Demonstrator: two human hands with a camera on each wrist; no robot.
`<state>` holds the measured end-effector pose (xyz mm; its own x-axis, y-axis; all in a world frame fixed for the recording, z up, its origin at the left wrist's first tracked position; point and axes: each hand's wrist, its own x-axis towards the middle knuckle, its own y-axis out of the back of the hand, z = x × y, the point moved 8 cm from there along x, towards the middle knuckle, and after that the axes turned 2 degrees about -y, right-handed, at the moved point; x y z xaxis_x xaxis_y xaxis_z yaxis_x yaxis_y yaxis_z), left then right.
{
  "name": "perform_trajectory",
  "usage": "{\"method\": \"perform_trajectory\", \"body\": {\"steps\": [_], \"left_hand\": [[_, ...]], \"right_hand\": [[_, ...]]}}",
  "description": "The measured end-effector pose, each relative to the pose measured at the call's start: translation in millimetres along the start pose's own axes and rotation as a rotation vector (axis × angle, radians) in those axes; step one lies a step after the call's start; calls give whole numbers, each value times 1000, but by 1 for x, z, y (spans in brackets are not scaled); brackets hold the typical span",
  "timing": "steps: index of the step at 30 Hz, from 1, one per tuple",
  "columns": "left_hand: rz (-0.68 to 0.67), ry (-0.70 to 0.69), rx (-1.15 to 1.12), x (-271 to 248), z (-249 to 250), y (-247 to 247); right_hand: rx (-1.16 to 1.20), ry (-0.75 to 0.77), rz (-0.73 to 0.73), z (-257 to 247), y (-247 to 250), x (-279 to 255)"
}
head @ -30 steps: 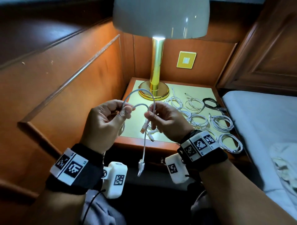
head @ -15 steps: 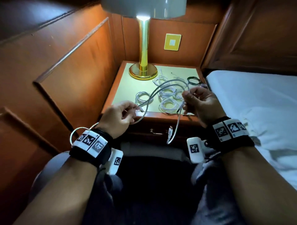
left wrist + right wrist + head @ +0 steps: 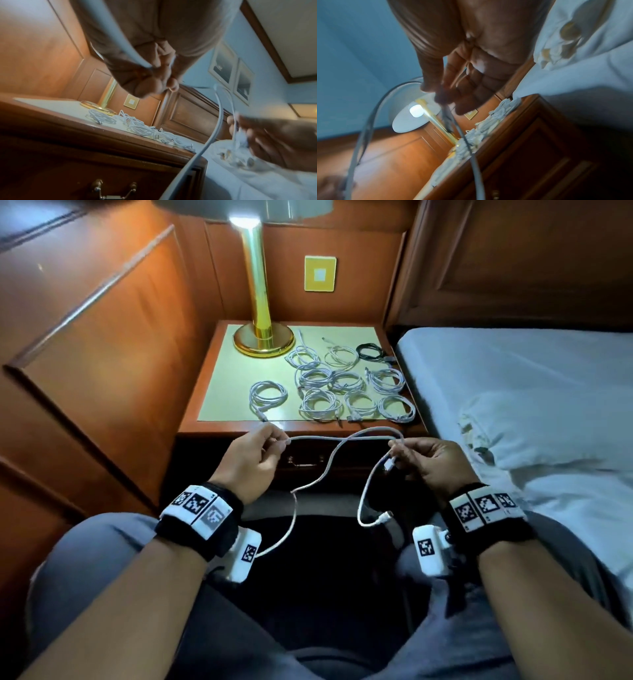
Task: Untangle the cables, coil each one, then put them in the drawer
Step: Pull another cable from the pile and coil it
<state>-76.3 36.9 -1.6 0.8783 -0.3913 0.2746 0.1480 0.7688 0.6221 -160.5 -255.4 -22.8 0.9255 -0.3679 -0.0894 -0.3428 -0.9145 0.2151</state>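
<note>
A loose white cable (image 3: 329, 465) stretches between my two hands in front of the nightstand. My left hand (image 3: 274, 441) pinches it near one end, and the slack drops past my left wrist. My right hand (image 3: 399, 446) pinches a loop of it, and a connector end (image 3: 385, 517) dangles below. In the left wrist view the cable (image 3: 212, 135) runs from my left hand (image 3: 164, 79) toward the blurred right hand (image 3: 238, 129). Several coiled white cables (image 3: 320, 404) and one black coil (image 3: 370, 350) lie on the nightstand top (image 3: 222, 385). The drawer (image 3: 308, 463) below is closed.
A brass lamp (image 3: 262, 337) stands at the back left of the nightstand. Wood wall panels close in the left side. A bed with white sheets (image 3: 513, 392) lies to the right. My knees are below the hands.
My hands have moved apart and down in front of the drawer, drawing the cable out straighter between them. The small loop held a second ago is gone.
</note>
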Motion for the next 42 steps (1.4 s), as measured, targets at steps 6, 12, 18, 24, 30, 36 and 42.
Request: {"method": "perform_trajectory", "body": {"steps": [6, 12, 18, 24, 30, 36, 42], "left_hand": [[150, 133, -47, -1, -22, 22], [64, 109, -55, -5, -19, 13], [-19, 25, 0, -9, -3, -4], [-111, -169, -172, -20, 25, -26], [176, -164, -241, -11, 29, 11], [545, 144, -531, -3, -41, 78], [434, 207, 20, -5, -44, 67]], "right_hand": [[-198, 84, 54, -12, -1, 11], [143, -85, -308, -10, -45, -5], [-156, 42, -293, -11, -58, -16], [-417, 249, -432, -7, -99, -36], [-177, 147, -434, -6, -106, -30], [-261, 111, -205, 1, -51, 2], [18, 25, -227, -10, -50, 0]]}}
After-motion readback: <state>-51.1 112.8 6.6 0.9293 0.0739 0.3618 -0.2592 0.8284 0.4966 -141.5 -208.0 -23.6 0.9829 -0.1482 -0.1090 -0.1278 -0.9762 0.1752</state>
